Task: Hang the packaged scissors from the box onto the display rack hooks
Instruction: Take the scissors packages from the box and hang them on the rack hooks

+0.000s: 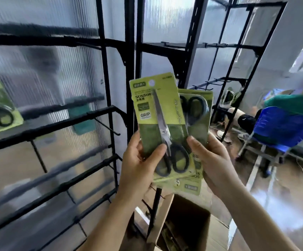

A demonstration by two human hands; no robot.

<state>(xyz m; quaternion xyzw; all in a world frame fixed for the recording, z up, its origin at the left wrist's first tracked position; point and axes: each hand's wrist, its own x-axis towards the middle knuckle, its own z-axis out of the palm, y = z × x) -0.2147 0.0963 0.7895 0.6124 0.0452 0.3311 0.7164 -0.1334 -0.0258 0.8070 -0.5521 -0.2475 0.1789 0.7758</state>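
Left hand (pixel 141 160): I've got it wrapped round the lower left edge of the front pack (pixel 158 113), thumb across the card by the black handles.
Right hand (pixel 214 160): thumb in front, fingers behind, clamping the spare packs (pixel 199 109), which sit just behind the front one and look upside down.
Feel: light, I'd say. It's stiff card with a slick plastic blister, so pinch the card edge, not the bubble.
Where to hold: low, as now. That leaves the hang hole (pixel 152 82), above both hands, free for a hook.
Hooks (pixel 107 126): bare black prongs on the rack (pixel 56 124), out left of my left hand, blurred.
In the way: the spare packs overlap the front one, so I'd part them first.
Below the hands: the open box (pixel 188 223).
Right of the right hand: a blue chair (pixel 283 127) and a seated person (pixel 292 104), well apart.
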